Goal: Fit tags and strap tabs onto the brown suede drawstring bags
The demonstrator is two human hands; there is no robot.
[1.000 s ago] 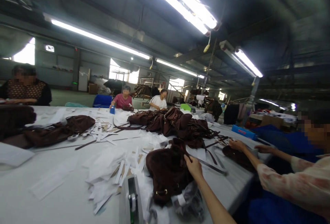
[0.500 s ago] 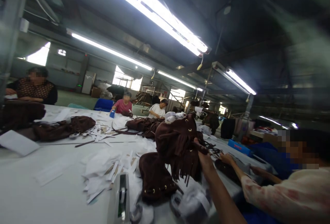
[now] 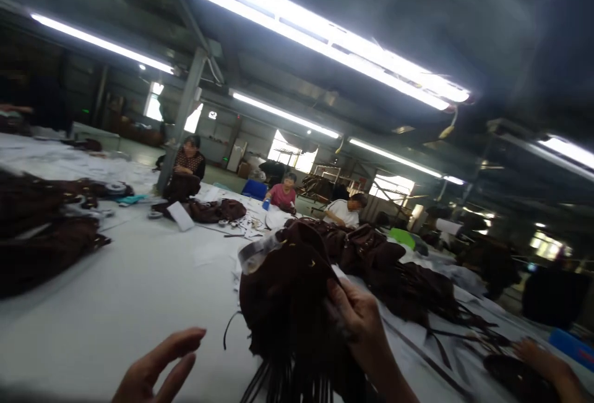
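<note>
My right hand [image 3: 357,313] grips the side of a dark brown fringed bag [image 3: 283,285], held up above the white table. Gold eyelets show near the bag's top edge, and dark strands hang from its lower part. A clear roll, apparently tape [image 3: 260,254], rests against the bag's upper left. To the left of the bag, my left hand [image 3: 160,363] is at the bottom edge with thumb and fingers apart, holding nothing and not touching the bag.
The white table [image 3: 162,285] carries brown bags [image 3: 51,242] at left and a heap of brown bags [image 3: 371,248] beyond. A white card [image 3: 180,216] and paper scraps lie farther back. A co-worker's hand [image 3: 538,353] is at right; several people sit across the table.
The view has swung right to left, showing more table at left. My right hand keeps the bag, now closer to me. My left hand has come into view.
</note>
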